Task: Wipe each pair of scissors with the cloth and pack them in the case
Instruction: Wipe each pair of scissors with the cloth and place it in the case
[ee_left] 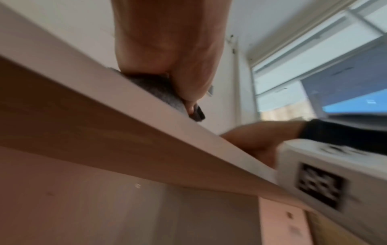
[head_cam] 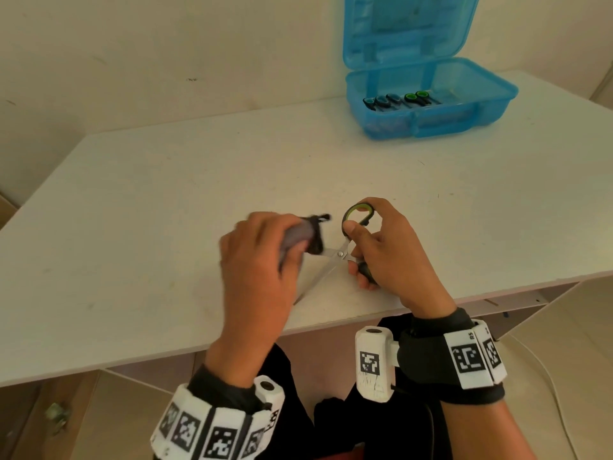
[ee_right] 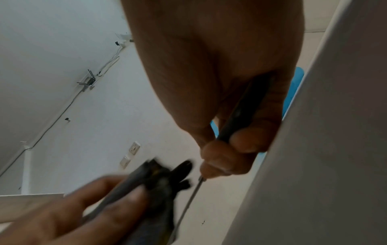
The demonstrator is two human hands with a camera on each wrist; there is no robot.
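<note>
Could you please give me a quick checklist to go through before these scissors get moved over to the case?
1. Right hand grips the handles of the scissors: ok.
2. Left hand holds the cloth at the upper blade: ok.
3. Both blades wiped: cannot tell; the lower blade is bare of cloth, and the picture is blurred.
4. Blades closed for packing: not ok, they are spread open.
5. Blue case open, lid up, at the far right of the table: ok.
6. Room in the case beside the scissors already packed: ok, the space to their right looks free.
</note>
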